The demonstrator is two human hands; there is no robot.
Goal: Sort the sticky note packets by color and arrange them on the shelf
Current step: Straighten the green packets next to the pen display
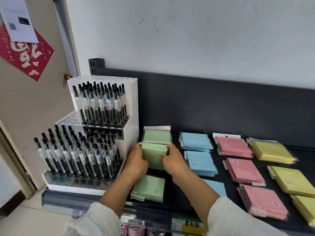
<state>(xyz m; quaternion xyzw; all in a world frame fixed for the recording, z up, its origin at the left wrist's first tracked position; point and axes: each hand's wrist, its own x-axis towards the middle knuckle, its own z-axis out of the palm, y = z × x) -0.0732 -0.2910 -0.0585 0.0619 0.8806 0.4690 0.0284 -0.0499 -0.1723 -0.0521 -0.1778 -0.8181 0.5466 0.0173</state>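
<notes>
Left hand and right hand are gripping the sides of a green sticky note stack. It is tilting, far edge raised, mid-column on the dark shelf. Blue stacks, pink stacks and yellow stacks are lying three per column.

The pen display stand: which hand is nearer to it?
Left. The left hand grips the green packet stack at its left edge, close beside the pen display stand. The right hand grips the stack's right edge, farther off, with the stack between.
</notes>
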